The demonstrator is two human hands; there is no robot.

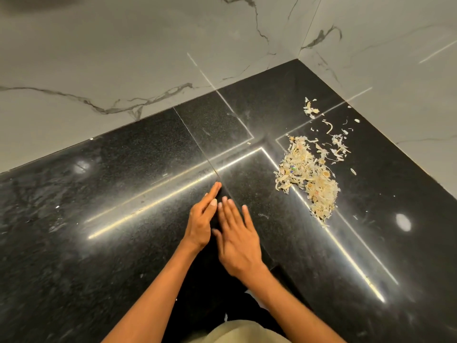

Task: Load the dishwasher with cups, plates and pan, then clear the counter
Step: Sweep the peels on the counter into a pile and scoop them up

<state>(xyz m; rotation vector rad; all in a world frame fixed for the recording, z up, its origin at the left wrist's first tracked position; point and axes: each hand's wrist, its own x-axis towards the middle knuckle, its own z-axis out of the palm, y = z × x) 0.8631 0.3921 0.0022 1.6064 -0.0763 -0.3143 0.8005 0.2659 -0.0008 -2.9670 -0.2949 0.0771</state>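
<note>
Both hands flat-fingered, holding nothing, left hand (201,225) edge-on beside right hand (238,240) on the table (103,184), likely to sweep scraps (309,177) at 2 o'clock.

A glossy black counter (123,169), finely speckled and streaked with bright reflected lines of light, meets pale grey-white marble walls (123,58) veined in dark grey. A heap of cream and pale tan peelings (309,179), flecked with blue and green, lies on it.
</note>
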